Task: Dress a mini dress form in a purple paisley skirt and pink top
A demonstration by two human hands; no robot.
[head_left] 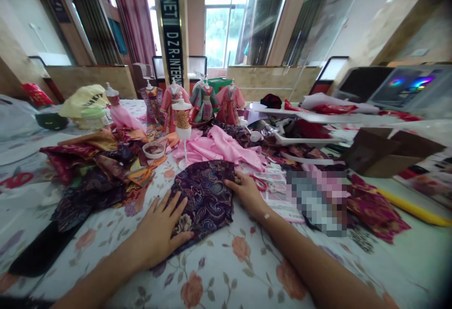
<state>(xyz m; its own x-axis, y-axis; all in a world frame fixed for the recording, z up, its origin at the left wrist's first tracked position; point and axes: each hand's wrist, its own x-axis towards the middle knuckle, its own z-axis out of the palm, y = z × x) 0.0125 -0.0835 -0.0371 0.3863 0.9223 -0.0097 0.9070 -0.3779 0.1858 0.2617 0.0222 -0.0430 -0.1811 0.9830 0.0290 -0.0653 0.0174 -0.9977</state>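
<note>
I register a heap of patterned fabrics (109,172) at the left of the floral-covered bench (221,273), with a ring-shaped roll (154,154) at its right side. My left hand (160,226) is flat, palm down, fingers spread wide over the left part of the dark paisley cloth (208,201). This cloth lies at the bench's near centre, directly in front of a small dress form (182,120) and pink fabric (221,146). My right hand (249,194) contacts the cloth's upper right edge; I cannot tell whether its fingers are pinched. A red loop handle (262,187) is just beside it; farther right stands a cardboard box (370,154).
</note>
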